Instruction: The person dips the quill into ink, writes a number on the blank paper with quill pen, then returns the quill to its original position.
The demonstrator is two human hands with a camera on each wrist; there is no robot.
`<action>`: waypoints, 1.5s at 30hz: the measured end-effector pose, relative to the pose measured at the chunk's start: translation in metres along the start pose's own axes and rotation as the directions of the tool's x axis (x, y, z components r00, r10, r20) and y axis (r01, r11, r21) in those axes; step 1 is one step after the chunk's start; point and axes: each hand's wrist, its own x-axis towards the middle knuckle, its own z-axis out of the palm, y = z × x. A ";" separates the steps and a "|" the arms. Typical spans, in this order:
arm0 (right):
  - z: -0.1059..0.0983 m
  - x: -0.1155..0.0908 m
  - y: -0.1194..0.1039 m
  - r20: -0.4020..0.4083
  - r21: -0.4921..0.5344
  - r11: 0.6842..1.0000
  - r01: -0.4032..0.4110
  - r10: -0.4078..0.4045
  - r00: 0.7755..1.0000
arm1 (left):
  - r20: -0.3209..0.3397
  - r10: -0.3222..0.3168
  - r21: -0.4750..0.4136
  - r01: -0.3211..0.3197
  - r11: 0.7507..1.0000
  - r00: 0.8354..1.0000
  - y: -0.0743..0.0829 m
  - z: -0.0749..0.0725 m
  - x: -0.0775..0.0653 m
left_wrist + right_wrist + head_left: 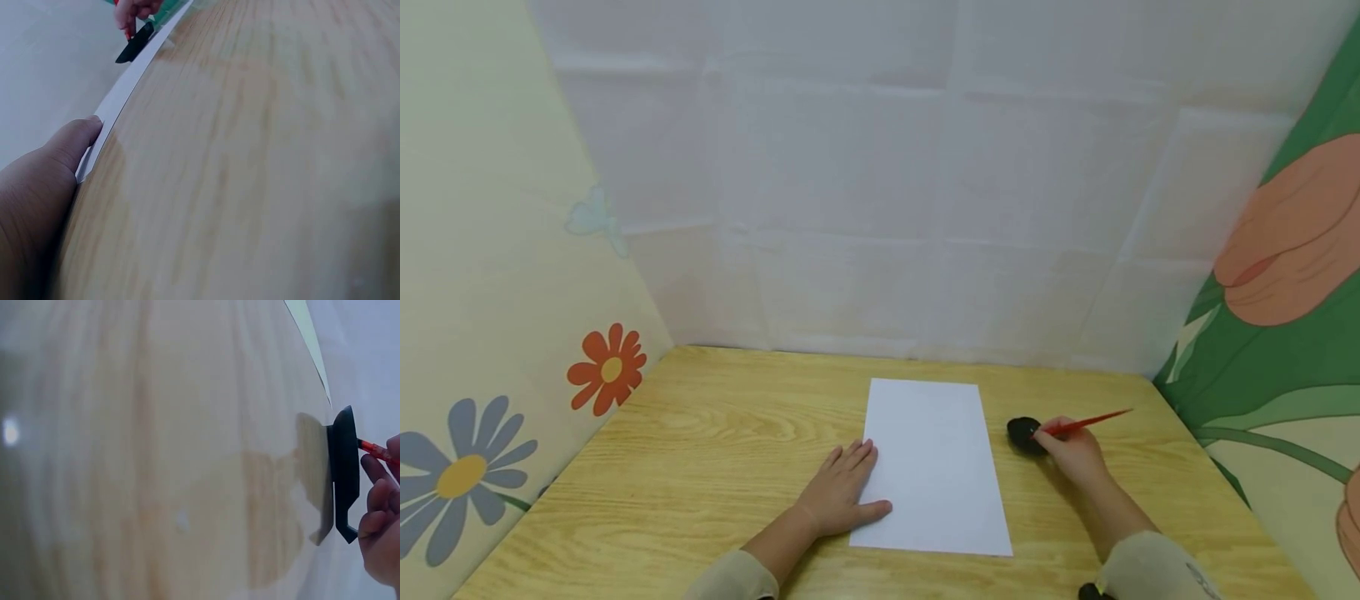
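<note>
My left hand [841, 493] rests with its fingers spread on the left edge of a blank white sheet of paper [936, 467]. In the left wrist view its thumb [78, 139] lies over the sheet's edge. To the right of the paper, my right hand [1078, 457] pinches a slim red paintbrush [1086, 422], its handle slanting up to the right. The brush's lower end reaches a small black dish [1021, 435]. Seen from the right wrist, the brush [375, 450] has a dark end at the dish [345, 472], and the dish's inside is hidden.
A wood-grain table [737, 425] carries the paper and dish. Behind it hangs a creased white sheet [850, 183]; flower-patterned panels [1292, 333] stand at both sides. A small black object [1092, 592] shows by the right sleeve at the bottom edge.
</note>
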 end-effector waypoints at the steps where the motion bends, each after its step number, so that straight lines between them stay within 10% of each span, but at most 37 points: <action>1: 0.000 0.000 -0.001 -0.006 0.014 1.000 -0.007 0.007 1.000 | 0.001 -0.001 -0.001 0.001 1.000 1.000 0.000 0.000 0.000; 22: 0.040 -0.002 -0.049 -0.006 0.359 0.931 -0.069 0.076 0.997 | -0.007 0.000 0.002 0.000 1.000 1.000 0.001 0.001 -0.003; 45: 0.097 0.018 -0.061 -0.097 0.395 0.916 -0.066 0.114 0.989 | 0.002 -0.020 0.041 0.020 0.999 1.000 0.004 0.002 -0.001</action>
